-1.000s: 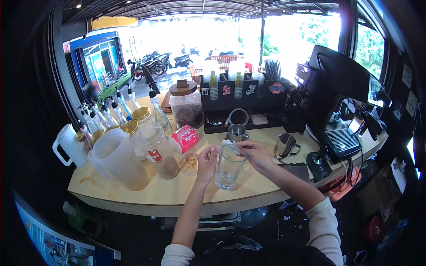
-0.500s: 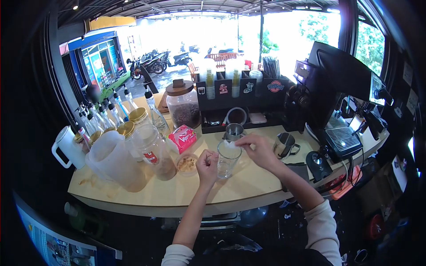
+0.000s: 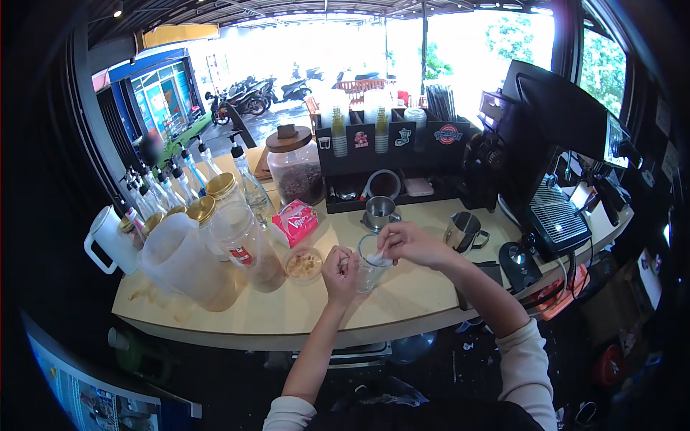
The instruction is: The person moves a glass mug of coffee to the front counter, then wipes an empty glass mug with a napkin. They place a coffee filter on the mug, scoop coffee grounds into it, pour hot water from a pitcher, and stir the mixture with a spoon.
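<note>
My left hand (image 3: 341, 274) is closed at the left side of a clear drinking glass (image 3: 365, 276), its fingers curled; any handle there is hidden. The glass leans slightly above the counter or on it; I cannot tell which. My right hand (image 3: 415, 245) pinches a white tissue (image 3: 374, 258) at the glass's mouth, partly inside the rim. Left of my left hand sits a round tub (image 3: 305, 265) of light brown pieces. Behind the glass stands a small metal cup (image 3: 381, 212).
A pink tissue pack (image 3: 295, 223), a lidded plastic jar (image 3: 248, 248) and a large frosted pitcher (image 3: 185, 262) line the left side. To the right are a steel milk jug (image 3: 464, 231) and an espresso machine (image 3: 557, 215). A black organizer (image 3: 424, 169) holds stacked cups behind.
My right hand has lowered slightly, bringing the tissue from above the rim down into the glass's mouth. The glass has tilted a little, while my left hand stays beside it.
</note>
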The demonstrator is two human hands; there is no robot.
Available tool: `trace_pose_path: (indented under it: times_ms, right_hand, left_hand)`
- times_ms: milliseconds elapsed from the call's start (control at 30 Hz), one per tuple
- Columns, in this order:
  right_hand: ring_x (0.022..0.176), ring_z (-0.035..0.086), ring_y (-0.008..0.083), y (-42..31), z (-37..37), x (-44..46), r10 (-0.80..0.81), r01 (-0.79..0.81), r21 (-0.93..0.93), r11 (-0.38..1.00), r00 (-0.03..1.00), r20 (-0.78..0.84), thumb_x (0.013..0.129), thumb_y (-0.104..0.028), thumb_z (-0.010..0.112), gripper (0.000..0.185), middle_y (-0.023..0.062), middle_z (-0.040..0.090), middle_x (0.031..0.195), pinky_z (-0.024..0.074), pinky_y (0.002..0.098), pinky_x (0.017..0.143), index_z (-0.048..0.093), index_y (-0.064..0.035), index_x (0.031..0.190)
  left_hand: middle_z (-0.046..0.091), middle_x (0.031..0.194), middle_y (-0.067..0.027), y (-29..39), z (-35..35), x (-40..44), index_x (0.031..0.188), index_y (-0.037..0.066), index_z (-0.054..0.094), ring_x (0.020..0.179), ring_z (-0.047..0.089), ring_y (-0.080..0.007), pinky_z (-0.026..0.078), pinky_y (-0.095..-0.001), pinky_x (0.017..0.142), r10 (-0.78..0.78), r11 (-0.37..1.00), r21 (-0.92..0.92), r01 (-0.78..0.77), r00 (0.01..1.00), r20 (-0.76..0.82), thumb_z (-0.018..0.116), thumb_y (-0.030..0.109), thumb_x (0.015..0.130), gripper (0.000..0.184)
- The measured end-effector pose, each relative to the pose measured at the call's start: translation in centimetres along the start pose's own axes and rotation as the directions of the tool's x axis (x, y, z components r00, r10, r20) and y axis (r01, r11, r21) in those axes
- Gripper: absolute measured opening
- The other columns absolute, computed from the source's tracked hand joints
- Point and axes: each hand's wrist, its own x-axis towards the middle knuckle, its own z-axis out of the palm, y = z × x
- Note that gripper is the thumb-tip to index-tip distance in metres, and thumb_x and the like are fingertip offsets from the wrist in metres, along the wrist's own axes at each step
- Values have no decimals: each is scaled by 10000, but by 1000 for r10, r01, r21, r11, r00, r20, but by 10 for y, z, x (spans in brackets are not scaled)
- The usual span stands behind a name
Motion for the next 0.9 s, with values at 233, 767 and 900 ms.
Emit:
trace_pose_path:
  times_ms: [233, 767, 900]
  right_hand:
    - [820, 608, 110, 22, -18, 36, -166, 200, 27, 980, 876, -453, 861, 5, 540, 179, 60, 659, 958, 498, 254, 717, 660, -16, 993]
    - [768, 616, 91, 19, -27, 43, -253, 278, 48, 959, 923, -290, 800, -62, 683, 138, 54, 681, 873, 494, 236, 716, 701, 6, 919]
    - [725, 636, 160, 2, 13, 39, -424, 333, -445, 831, 898, -119, 762, -26, 660, 65, 78, 663, 804, 505, 293, 689, 676, -11, 823]
  left_hand:
    - [399, 629, 25, -25, -10, 11, 692, 34, 444, 555, 321, -34, 249, -229, 468, -149, 982, -107, 156, 986, 68, 552, 146, 921, 277]
    - [360, 601, 12, -40, -13, 12, 723, 22, 472, 551, 331, -57, 257, -253, 477, -126, 990, -47, 134, 983, 135, 539, 202, 935, 285]
    - [340, 585, 21, -39, -11, 10, 707, 21, 475, 552, 320, -52, 254, -252, 479, -239, 961, -95, 258, 955, 175, 533, 213, 939, 307]
